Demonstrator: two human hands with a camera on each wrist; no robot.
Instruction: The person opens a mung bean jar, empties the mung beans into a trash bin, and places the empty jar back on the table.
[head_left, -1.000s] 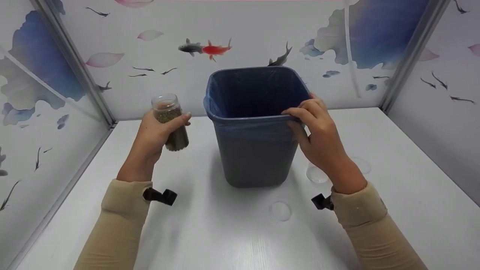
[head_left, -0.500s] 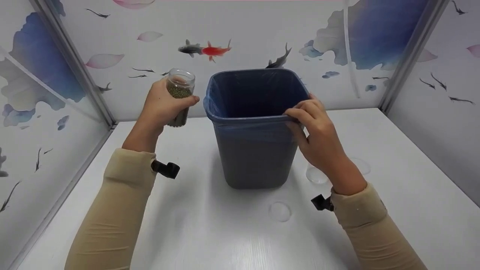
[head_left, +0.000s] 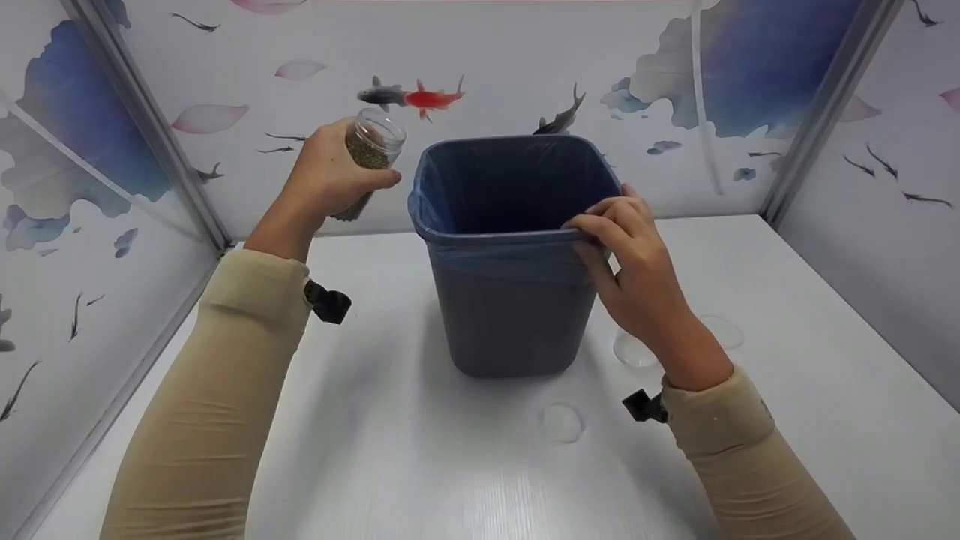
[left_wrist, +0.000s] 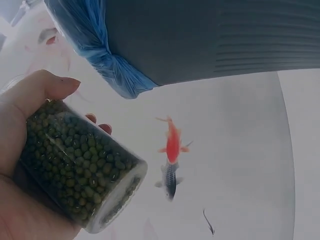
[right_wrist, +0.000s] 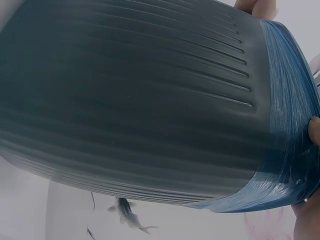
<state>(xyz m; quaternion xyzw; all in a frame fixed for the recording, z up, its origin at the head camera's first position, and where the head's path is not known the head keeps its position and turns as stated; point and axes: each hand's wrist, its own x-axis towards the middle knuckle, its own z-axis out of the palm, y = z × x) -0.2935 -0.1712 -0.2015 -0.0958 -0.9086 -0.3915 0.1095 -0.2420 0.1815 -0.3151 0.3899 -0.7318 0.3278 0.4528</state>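
My left hand (head_left: 330,171) grips an uncapped clear jar (head_left: 367,156) of green mung beans (left_wrist: 75,165). The jar is raised to the left of a grey trash can (head_left: 517,315), apart from it, with its mouth tilted toward the can. A blue plastic liner (head_left: 510,259) is folded over the can's rim. At the can's front right corner, my right hand (head_left: 637,262) holds the rim and liner, thumb outside and fingers over the edge. The can stands upright; its bottom inside is too dark to make out.
A clear round lid (head_left: 562,423) lies on the white table (head_left: 420,472) in front of the can. Beside the right wrist are a clear container (head_left: 634,351), partly hidden, and another clear round piece (head_left: 724,331). Printed panels (head_left: 495,45) enclose the back and sides.
The left hand has lifted the jar and carried it slightly right, closer to the can, and the jar now leans more to the right. The right hand and the can have stayed put.
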